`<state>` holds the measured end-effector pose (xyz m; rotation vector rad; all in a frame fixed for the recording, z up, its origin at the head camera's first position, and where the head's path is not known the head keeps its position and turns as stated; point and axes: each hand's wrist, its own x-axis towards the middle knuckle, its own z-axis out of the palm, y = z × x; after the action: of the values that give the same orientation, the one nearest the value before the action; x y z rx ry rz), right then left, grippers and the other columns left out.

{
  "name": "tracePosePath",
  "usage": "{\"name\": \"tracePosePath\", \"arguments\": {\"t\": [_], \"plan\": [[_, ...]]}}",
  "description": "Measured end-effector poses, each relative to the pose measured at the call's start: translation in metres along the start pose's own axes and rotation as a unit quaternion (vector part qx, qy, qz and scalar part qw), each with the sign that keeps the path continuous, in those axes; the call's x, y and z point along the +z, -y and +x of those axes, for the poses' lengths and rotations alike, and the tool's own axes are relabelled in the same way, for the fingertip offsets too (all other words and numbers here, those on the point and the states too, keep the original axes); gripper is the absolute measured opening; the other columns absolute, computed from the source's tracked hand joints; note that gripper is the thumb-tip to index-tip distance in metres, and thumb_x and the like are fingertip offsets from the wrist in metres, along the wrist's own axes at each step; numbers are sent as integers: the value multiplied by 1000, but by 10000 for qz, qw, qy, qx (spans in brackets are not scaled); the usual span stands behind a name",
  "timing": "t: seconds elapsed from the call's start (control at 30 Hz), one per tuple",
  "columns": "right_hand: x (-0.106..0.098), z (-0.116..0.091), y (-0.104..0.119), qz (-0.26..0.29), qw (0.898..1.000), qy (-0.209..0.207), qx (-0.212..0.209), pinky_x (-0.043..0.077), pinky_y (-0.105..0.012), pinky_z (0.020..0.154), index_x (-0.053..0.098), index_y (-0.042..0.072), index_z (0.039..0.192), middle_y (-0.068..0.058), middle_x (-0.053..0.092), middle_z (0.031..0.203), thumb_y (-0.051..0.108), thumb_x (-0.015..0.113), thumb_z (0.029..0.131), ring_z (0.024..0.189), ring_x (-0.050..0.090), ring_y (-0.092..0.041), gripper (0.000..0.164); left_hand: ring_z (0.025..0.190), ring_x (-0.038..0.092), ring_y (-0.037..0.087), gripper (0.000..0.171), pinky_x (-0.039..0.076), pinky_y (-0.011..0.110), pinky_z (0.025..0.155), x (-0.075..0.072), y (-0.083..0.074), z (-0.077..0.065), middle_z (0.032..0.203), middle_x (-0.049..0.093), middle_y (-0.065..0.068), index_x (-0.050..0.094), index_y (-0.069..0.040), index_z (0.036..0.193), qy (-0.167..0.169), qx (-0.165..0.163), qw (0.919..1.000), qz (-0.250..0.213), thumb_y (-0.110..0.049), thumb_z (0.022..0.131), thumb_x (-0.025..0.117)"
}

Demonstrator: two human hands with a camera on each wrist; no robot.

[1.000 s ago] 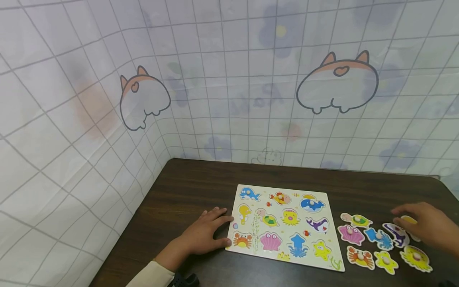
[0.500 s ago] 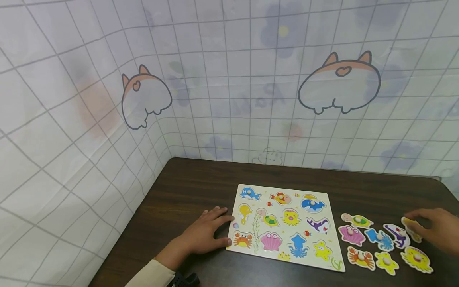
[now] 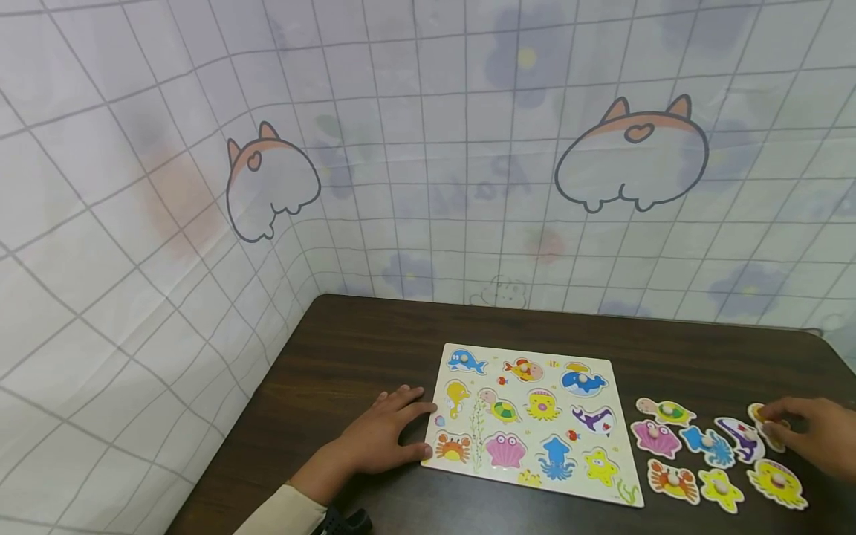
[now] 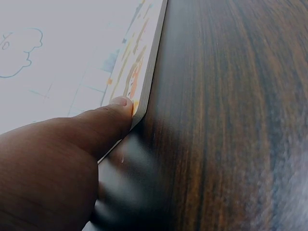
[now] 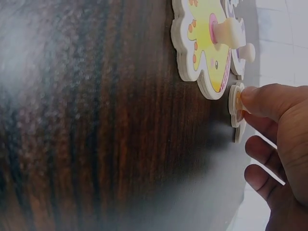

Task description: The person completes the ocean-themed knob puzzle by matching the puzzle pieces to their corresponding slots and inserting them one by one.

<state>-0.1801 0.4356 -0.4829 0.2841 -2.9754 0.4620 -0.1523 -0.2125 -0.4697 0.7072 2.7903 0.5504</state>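
A cream wooden puzzle board (image 3: 535,416) with sea-animal shapes lies on the table. My left hand (image 3: 381,438) rests at its left edge, fingers extended. In the left wrist view the thumb (image 4: 113,115) presses on the board's corner. At the far right, my right hand (image 3: 819,435) pinches a small yellow puzzle piece (image 3: 757,413) between thumb and forefinger. The fingers hide most of that piece. In the right wrist view it stays low at the tabletop, with the thumb (image 5: 262,98) on it and the other fingers curled behind.
Several knobbed pieces lie right of the board: a turtle (image 3: 672,412), pink shell (image 3: 652,438), blue squid (image 3: 715,449), purple whale (image 3: 735,435), crab (image 3: 685,484), starfish (image 3: 729,496) and yellow octopus (image 3: 792,487). A patterned curtain (image 3: 428,186) hangs behind the dark table (image 3: 374,334).
My right hand has come down and rightward over the yellow piece, and its thumb and forefinger have closed on it. The left hand and board have stayed in place.
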Motion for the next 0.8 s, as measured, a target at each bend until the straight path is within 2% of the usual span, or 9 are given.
{"name": "tracePosePath", "arguments": {"t": [0.23,0.43,0.53,0.67,0.8], "plan": [[1,1,-1,-135,9990,-290,-327,49,-46,56,72,3,83,-2,65,76,-4,82,78,66,56,-19,14,152,26,33,69,20,59,121,2,2,1,163,35,5,50,-28,152,-27,32,10000,8,-63,94,64],[-3,5,4,-289,9938,-751,-771,39,-31,50,74,7,80,3,65,72,-7,85,72,60,46,1,19,153,24,31,70,19,57,122,3,2,1,164,34,3,49,-30,153,-4,-40,10000,74,-64,94,63],[-6,7,10,-329,9913,-851,-947,38,-29,50,76,8,80,5,66,72,-8,86,70,61,43,5,21,153,25,31,70,19,57,122,3,1,0,164,34,3,49,-30,153,-4,-42,10000,66,-63,94,64],[-12,10,22,-398,9905,-758,-1079,44,-33,52,77,10,82,7,65,73,-4,88,70,61,49,1,22,153,25,32,69,19,57,122,2,0,0,164,35,4,49,-29,153,-5,-19,10000,57,-62,94,64],[-15,14,35,-353,9912,-529,-1158,53,-45,59,78,11,85,3,68,80,-1,88,72,68,60,-17,20,153,25,32,69,20,57,121,1,-1,0,164,35,5,49,-29,153,-9,-6,10000,34,-61,94,66]]}}
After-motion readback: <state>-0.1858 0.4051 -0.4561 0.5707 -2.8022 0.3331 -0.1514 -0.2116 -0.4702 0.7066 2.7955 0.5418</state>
